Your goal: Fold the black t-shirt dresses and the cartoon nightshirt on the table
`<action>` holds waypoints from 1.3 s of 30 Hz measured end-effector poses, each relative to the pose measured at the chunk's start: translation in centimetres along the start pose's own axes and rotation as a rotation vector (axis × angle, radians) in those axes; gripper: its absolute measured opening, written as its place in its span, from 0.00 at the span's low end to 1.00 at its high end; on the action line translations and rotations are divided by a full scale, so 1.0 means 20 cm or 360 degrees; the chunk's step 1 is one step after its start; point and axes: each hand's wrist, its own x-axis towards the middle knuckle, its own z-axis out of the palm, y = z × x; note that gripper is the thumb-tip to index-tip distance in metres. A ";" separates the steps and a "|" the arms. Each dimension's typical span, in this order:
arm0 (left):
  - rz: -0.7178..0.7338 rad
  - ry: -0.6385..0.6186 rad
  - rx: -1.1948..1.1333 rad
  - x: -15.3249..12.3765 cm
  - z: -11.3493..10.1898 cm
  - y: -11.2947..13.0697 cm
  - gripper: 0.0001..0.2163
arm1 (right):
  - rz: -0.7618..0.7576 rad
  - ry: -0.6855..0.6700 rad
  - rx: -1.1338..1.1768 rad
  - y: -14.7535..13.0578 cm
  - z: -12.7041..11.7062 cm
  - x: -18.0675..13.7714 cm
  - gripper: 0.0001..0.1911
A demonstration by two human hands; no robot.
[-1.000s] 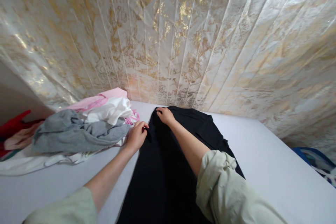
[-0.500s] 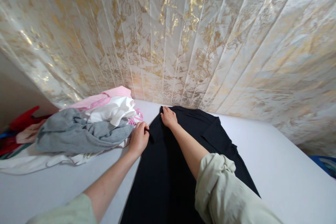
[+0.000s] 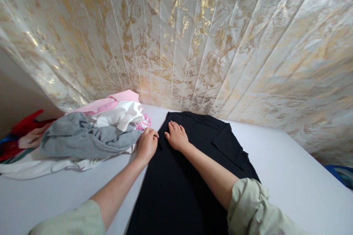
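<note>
A black short-sleeved shirt (image 3: 176,180) lies spread over the white surface, its far edge close to the patterned wall covering. My left hand (image 3: 148,144) is closed on the shirt's left edge, pinching a bit of the cloth between thumb and fingers. Flat on the upper left part of the shirt rests my right hand (image 3: 177,136), its fingers stretched and somewhat apart. The right sleeve of the shirt lies folded inward over the body. My right forearm crosses above the cloth.
Left of the shirt, a heap of clothes holds a grey garment (image 3: 88,137), a white one (image 3: 121,114) and a pink one (image 3: 110,102). Red cloth (image 3: 29,126) lies farther left. A gold-patterned covering (image 3: 190,44) rises behind the white surface (image 3: 292,176). Something blue (image 3: 339,174) shows at the right edge.
My right hand has slid back from the shirt's far left corner toward me and slightly right, flattening out. My left hand keeps its hold on the edge, almost unmoved.
</note>
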 end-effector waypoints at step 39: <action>-0.0451 -0.0498 0.0342 0.50 0.17 0.17 0.14 | -0.0239 0.0011 0.0097 0.11 -0.18 -0.55 0.25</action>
